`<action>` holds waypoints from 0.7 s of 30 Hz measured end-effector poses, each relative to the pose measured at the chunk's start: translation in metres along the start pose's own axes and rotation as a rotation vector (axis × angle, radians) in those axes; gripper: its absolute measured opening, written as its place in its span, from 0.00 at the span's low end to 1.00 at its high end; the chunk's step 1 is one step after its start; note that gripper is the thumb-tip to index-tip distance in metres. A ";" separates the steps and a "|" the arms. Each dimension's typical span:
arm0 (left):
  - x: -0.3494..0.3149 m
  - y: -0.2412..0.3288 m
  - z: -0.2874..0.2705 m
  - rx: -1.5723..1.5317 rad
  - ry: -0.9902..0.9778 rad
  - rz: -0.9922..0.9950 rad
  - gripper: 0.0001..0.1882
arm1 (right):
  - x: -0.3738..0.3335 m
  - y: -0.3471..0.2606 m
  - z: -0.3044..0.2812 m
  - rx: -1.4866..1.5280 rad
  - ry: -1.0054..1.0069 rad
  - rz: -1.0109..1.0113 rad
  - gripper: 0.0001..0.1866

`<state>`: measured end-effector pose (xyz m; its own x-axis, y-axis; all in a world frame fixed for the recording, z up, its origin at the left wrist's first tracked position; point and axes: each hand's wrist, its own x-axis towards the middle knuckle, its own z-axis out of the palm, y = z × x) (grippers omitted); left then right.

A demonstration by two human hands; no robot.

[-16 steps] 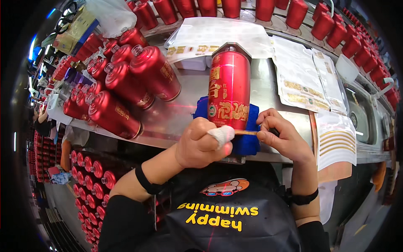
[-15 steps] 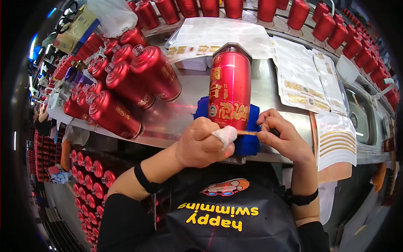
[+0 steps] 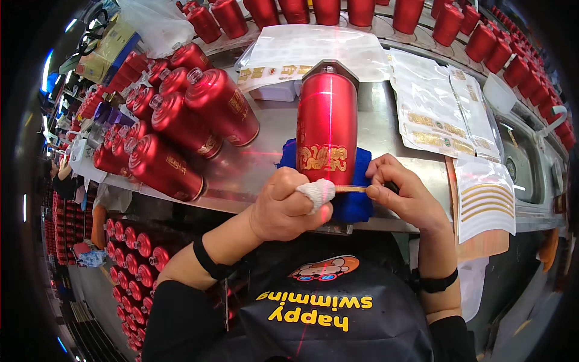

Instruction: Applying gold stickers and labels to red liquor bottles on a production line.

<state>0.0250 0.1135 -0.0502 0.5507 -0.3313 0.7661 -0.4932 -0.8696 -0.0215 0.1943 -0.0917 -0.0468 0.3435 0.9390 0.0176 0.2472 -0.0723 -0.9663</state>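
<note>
Bottle: red bottle (image 3: 327, 123) at frame centre, lying on blue cloth (image 3: 353, 205) to stop rolling.
Left hand (image 3: 289, 205): clenched, bandaged finger pressing gold strip (image 3: 351, 189) onto bottle base.
Right hand (image 3: 404, 193): pinching strip's other end, taut.
Worktop (image 3: 386, 120): finished bottles (image 3: 181, 130) stacked, left of frame.

- I see a red metal bottle (image 3: 327, 123) lying on its side on a blue cloth (image 3: 356, 205), neck pointing away from me, with a gold ornament near its base.
- I see a thin gold strip (image 3: 351, 189) stretched level across the bottle's near end, pinched between my two hands.
- The blue cloth lies on the steel bench, folded beneath the bottle's base.
</note>
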 end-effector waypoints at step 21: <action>0.025 -0.002 0.003 0.037 -0.137 0.155 0.13 | -0.001 -0.001 0.005 0.005 0.030 -0.039 0.13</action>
<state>0.0412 0.1060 -0.0330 0.5576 -0.5064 0.6577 -0.5554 -0.8165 -0.1578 0.1895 -0.0912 -0.0475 0.3610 0.9304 0.0632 0.2563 -0.0338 -0.9660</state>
